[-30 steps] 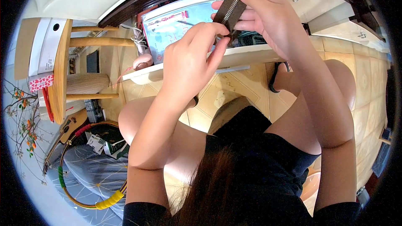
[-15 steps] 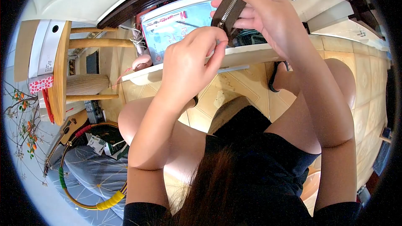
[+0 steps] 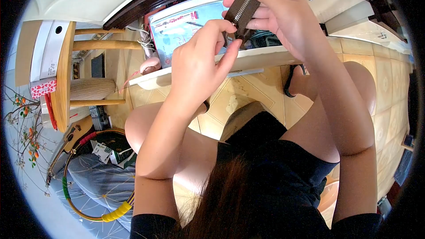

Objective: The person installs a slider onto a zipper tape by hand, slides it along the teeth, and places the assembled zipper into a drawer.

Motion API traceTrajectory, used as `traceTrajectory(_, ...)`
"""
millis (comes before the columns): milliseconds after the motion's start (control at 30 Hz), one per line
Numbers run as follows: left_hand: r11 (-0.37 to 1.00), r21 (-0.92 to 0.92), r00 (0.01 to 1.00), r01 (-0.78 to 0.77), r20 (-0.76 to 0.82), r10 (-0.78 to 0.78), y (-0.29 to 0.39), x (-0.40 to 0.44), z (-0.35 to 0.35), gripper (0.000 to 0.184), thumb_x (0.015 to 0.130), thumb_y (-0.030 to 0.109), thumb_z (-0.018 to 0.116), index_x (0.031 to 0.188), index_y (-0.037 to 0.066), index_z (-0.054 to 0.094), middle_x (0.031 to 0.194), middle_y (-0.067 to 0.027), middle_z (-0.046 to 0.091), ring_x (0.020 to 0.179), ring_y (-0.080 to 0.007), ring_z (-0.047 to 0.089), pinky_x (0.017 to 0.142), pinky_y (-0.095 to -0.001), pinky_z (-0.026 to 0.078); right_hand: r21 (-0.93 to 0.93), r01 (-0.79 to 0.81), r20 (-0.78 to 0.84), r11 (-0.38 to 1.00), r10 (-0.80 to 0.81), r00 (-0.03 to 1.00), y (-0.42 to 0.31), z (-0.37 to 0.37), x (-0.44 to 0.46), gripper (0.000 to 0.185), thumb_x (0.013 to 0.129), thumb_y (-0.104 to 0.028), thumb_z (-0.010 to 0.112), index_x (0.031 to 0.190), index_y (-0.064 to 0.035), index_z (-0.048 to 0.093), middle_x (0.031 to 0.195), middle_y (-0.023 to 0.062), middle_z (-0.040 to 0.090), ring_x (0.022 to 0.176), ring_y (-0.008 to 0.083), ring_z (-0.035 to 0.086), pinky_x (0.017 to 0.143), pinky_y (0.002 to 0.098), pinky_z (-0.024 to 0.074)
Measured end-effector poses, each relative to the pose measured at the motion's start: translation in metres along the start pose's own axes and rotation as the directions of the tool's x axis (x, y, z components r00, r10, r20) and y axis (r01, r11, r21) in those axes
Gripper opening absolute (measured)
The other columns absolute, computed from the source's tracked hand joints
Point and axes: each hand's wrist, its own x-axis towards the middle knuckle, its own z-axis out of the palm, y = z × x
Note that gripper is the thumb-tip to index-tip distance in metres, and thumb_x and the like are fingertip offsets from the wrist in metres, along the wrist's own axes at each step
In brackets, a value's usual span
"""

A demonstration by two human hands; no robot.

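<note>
A dark brown zipper (image 3: 246, 6) with silvery metal teeth runs slantwise at the top centre; its upper end leaves the picture. My right hand (image 3: 287, 15) holds it, thumb on the front of the tape and fingers behind. At the zipper's lower end is my left hand (image 3: 197, 59), its thumb and index finger parted beside the tape. Whether a fingertip touches the tape I cannot tell. Behind the hands, an open drawer (image 3: 152, 79) contains a clear blue-tinted plastic bag (image 3: 170, 40) with items inside.
A wooden stool (image 3: 65, 75) carrying boxes stands on the left. Below it a hoop with yellow wrapping (image 3: 117, 212) leans by grey patterned fabric (image 3: 93, 175). My knees flank the tiled floor (image 3: 232, 90). White cabinet fronts (image 3: 325, 2) are at the upper right.
My left thumb and index finger, pinched together at the zipper's lower end before, have spread apart. The right hand keeps its hold, almost unmoved.
</note>
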Motion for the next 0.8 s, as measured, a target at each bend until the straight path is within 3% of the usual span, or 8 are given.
traceTrajectory(300,0.997,0.040,0.997,-0.070,0.017,0.070,-0.003,-0.001,0.004,0.013,0.077,0.003,0.065,0.088,0.006,0.059,0.057,-0.0011,0.041,0.049,-0.0107,0.037,0.047,-0.0249,0.034,-0.002,0.021,0.021,1.000,-0.021,1.000,0.003,-0.002,0.002,0.021,0.096,-0.006,0.035,0.116,-0.0049,0.039,0.106,0.0178,0.061,0.094,0.0267,0.064,0.078,0.0362,0.0547)
traceTrajectory(400,0.993,0.082,0.994,-0.083,0.071,0.078,0.001,0.000,0.001,0.012,0.075,0.005,0.064,0.083,0.009,0.055,0.067,-0.0062,0.058,0.053,-0.0205,0.059,0.047,-0.0308,0.046,-0.006,0.021,0.001,1.000,-0.021,1.000,0.003,-0.002,0.002,0.020,0.096,-0.006,0.036,0.115,-0.0050,0.039,0.106,0.0174,0.061,0.093,0.0262,0.064,0.077,0.0355,0.0548)
traceTrajectory(500,0.994,0.042,0.991,-0.104,0.088,0.100,0.001,-0.002,0.002,0.013,0.074,0.005,0.064,0.082,0.009,0.055,0.066,-0.0064,0.058,0.054,-0.0216,0.059,0.047,-0.0316,0.046,-0.032,-0.101,-0.140,0.994,0.096,0.986,-0.011,0.010,0.002,0.020,0.095,-0.005,0.034,0.114,-0.0046,0.039,0.105,0.0177,0.062,0.091,0.0266,0.065,0.076,0.0357,0.0551)
traceTrajectory(600,0.993,0.030,0.983,-0.115,0.145,0.110,0.001,-0.001,0.001,0.013,0.074,0.004,0.063,0.083,0.009,0.055,0.067,-0.0070,0.058,0.056,-0.0228,0.060,0.048,-0.0321,0.047,0.003,0.024,-0.052,1.000,-0.023,0.998,-0.003,-0.002,0.001,0.020,0.095,-0.005,0.034,0.114,-0.0034,0.039,0.103,0.0186,0.062,0.091,0.0274,0.065,0.075,0.0355,0.0557)
traceTrajectory(700,0.995,-0.077,0.974,-0.067,0.213,0.082,0.000,-0.005,0.002,0.011,0.077,0.004,0.063,0.087,0.004,0.058,0.062,-0.0069,0.049,0.052,-0.0162,0.048,0.049,-0.0278,0.039,0.002,0.029,-0.055,1.000,-0.029,0.998,-0.004,-0.003,0.004,0.022,0.095,-0.004,0.033,0.115,-0.0015,0.038,0.102,0.0201,0.061,0.091,0.0286,0.065,0.074,0.0357,0.0564)
traceTrajectory(800,0.995,-0.049,0.926,-0.085,0.366,0.097,-0.004,-0.007,0.003,0.009,0.079,0.008,0.062,0.086,0.003,0.059,0.066,-0.0117,0.056,0.058,-0.0240,0.056,0.051,-0.0330,0.043,-0.005,-0.051,-0.158,0.999,0.049,0.986,-0.014,0.006,0.006,0.022,0.094,-0.003,0.032,0.115,0.0002,0.037,0.102,0.0221,0.061,0.091,0.0299,0.065,0.075,0.0366,0.0569)
